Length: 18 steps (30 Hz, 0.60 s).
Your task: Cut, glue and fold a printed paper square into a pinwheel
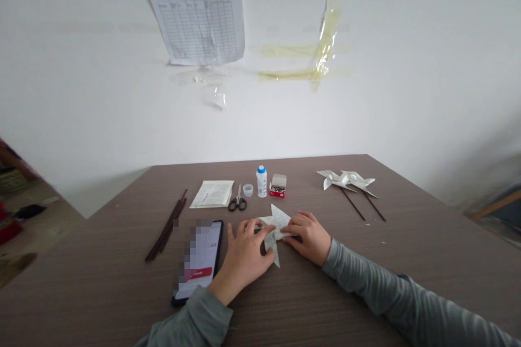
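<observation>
A pinwheel folded from printed paper lies on the table in front of me, its pointed blades sticking out between my hands. My left hand holds it from the left, index finger pressed near its middle and thumb against the lower blade. From the right, my right hand pinches the right-hand blade, fingertips close to the centre. Parts of the left and right blades are hidden under my fingers. Just left of my left hand lies a phone with its screen lit.
Behind the pinwheel stand scissors, a small clear cup, a blue-capped white bottle and a red box of small pins. Printed paper sheets and brown sticks lie left. Two pinwheels on sticks lie right.
</observation>
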Each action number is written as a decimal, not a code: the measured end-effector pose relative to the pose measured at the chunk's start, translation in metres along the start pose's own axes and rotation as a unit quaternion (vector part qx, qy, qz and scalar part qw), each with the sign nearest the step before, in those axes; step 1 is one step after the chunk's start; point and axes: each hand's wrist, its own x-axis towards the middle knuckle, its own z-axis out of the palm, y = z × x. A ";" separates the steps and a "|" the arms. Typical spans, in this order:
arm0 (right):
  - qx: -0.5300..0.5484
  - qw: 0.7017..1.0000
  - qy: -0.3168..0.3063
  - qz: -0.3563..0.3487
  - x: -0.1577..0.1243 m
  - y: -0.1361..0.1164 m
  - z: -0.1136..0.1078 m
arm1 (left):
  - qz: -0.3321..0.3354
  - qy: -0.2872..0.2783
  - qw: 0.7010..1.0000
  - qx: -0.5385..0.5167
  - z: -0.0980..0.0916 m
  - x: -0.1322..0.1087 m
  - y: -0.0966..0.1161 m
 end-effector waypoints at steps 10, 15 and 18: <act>-0.003 1.000 0.002 0.003 0.001 0.001 0.000 | -0.001 -0.002 1.000 -0.003 -0.003 -0.001 0.005; 0.002 1.000 -0.004 0.010 0.001 -0.001 -0.001 | -0.002 -0.005 1.000 -0.010 -0.003 0.000 0.005; 0.000 1.000 -0.002 0.007 0.001 -0.001 -0.001 | -0.008 -0.010 1.000 0.001 -0.003 0.000 0.006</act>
